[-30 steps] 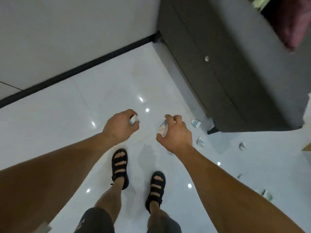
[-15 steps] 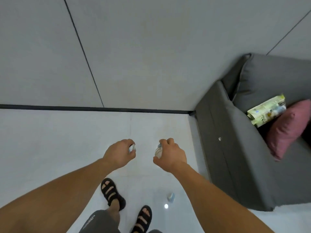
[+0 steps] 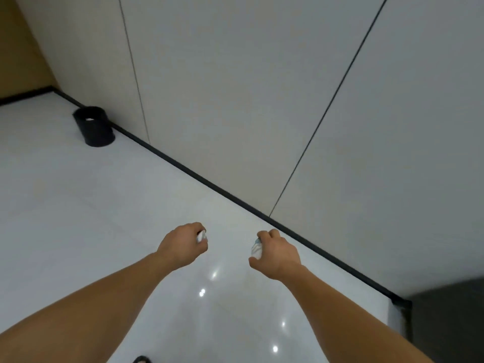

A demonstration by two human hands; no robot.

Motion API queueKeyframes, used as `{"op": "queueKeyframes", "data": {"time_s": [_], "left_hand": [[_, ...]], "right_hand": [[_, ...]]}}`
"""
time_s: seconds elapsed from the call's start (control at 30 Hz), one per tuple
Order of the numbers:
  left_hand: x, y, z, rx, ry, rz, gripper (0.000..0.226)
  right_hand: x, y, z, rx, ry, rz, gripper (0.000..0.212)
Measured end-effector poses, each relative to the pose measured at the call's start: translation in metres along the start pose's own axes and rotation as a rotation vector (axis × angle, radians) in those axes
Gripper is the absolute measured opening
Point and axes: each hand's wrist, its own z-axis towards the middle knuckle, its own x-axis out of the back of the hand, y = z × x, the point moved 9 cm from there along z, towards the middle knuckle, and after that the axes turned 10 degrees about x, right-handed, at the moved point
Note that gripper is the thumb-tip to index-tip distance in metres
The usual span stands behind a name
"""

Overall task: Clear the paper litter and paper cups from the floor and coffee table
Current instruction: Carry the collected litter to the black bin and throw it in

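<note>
White tiled floor (image 3: 78,218); black cylindrical bin (image 3: 93,127) far left. Our left hand (image 3: 180,244) and right hand (image 3: 277,254) each clench crumpled white paper scraps (image 3: 256,250); we judge them light, soft, crushable.

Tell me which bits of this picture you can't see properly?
Head view:
White paper in the left hand: the grip hides all but a sliver.
Bluish paper in the right hand: mostly covered; cup or scrap, cannot tell.
Black bin: too far to identify the pale thing inside.
Dark furniture: blurred, cut by the right edge.
Sandal: cut by the bottom edge.
</note>
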Motion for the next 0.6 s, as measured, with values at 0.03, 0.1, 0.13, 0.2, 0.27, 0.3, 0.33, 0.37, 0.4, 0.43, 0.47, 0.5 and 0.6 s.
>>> {"op": "queueKeyframes", "data": {"time_s": [0.03,0.1,0.13,0.2,0.27,0.3,0.33,0.37,0.4,0.43,0.47,0.5,0.6], "left_hand": [[0.026,-0.025,0.006,0.025,0.033,0.0,0.014],[0.077,-0.074,0.013,0.082,0.097,0.003,0.015],[0.1,-0.097,0.014,0.114,0.121,0.007,0.015],[0.14,-0.136,0.016,0.155,0.165,0.005,0.014],[0.174,-0.169,0.021,0.186,0.203,0.007,0.015],[0.188,-0.181,0.024,0.197,0.218,0.01,0.014],[0.201,-0.192,0.029,0.205,0.23,0.01,0.014],[0.213,-0.202,0.035,0.209,0.242,0.007,0.014],[0.223,-0.21,0.043,0.21,0.253,0.004,0.014],[0.233,-0.216,0.051,0.212,0.264,0.001,0.014],[0.243,-0.223,0.061,0.217,0.275,-0.001,0.015],[0.252,-0.231,0.07,0.225,0.283,-0.003,0.016],[0.28,-0.259,0.104,0.262,0.292,0.013,0.019]], "right_hand": [[0.002,-0.027,0.019,0.028,-0.002,-0.008,0.068],[0.007,-0.083,0.057,0.089,0.001,-0.02,0.066],[0.008,-0.112,0.073,0.121,-0.002,-0.023,0.065],[0.009,-0.167,0.103,0.18,-0.002,-0.024,0.064],[0.01,-0.219,0.129,0.24,-0.007,-0.036,0.063],[0.01,-0.243,0.142,0.274,-0.01,-0.044,0.063],[0.011,-0.267,0.154,0.31,-0.016,-0.054,0.063],[0.012,-0.29,0.167,0.349,-0.02,-0.067,0.063],[0.013,-0.311,0.179,0.386,-0.021,-0.079,0.064],[0.015,-0.33,0.192,0.418,-0.021,-0.093,0.064],[0.016,-0.347,0.206,0.448,-0.023,-0.106,0.064],[0.017,-0.363,0.221,0.472,-0.029,-0.118,0.064],[0.02,-0.402,0.273,0.519,-0.056,-0.133,0.063]]}}
